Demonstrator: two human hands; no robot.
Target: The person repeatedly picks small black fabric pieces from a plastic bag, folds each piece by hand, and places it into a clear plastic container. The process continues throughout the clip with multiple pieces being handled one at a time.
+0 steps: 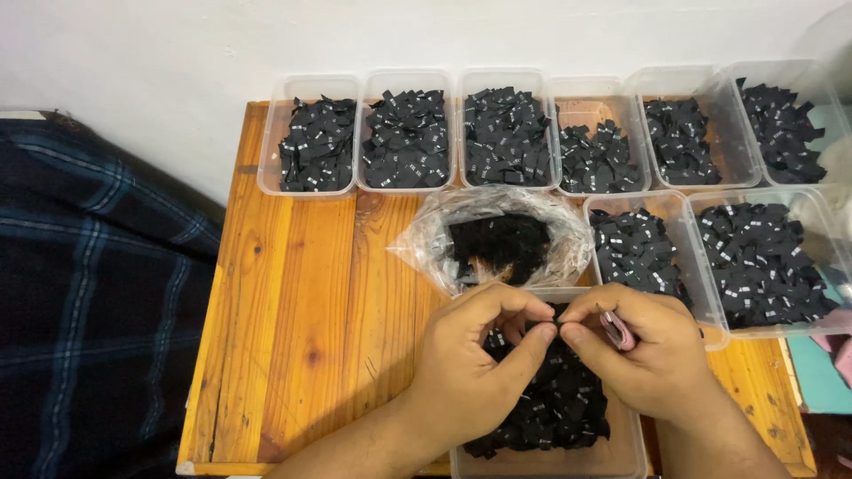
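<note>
Over a clear tub [621,448] of black fabric labels [555,408], the left hand [470,372] and right hand [643,359] pinch one label together. More filled tubs [406,80] line the wooden surface [302,310].

Both forearms were bare, with no sleeves reaching into view and no watch or bracelet on either wrist. The left hand [475,368] wore no glove and no ring that showed; its nails were cut short. The right hand [643,359] was likewise ungloved, with short nails, and no ring could be seen on its fingers. Fine dark hair showed along the forearms near the bottom edge.
</note>
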